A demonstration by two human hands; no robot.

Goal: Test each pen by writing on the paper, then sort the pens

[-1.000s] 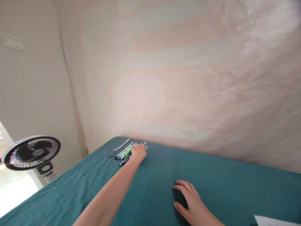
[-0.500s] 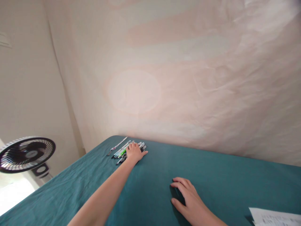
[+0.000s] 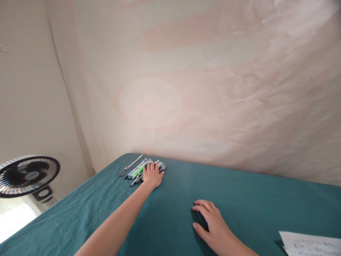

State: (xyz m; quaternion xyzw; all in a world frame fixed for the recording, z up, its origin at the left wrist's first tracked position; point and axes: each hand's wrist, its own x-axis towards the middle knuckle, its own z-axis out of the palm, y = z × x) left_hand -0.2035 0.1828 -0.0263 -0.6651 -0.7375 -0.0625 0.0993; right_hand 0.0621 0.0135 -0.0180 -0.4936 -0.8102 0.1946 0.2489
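Observation:
Several pens (image 3: 137,172) lie side by side in a bunch near the far left of the table, a bright green one among them. Over the right part of this bunch rests my left hand (image 3: 153,176), palm down with its fingers spread; it covers some of the pens. A single thin pen (image 3: 131,164) lies apart, just left of the bunch. My right hand (image 3: 213,222) is on the bare cloth at the middle front, fingers loosely curved and thumb apart, with nothing in it.
A dark green cloth (image 3: 239,192) covers the table. White sheets of paper with writing (image 3: 311,245) lie at the front right. Beyond the left edge stands a black fan (image 3: 30,176). A pale, creased sheet (image 3: 213,106) hangs behind the table.
My left hand's thumb has drawn in closer to the fingers, and the hand has shifted slightly over the pens. My right hand is almost unmoved. The whole view has swung slightly.

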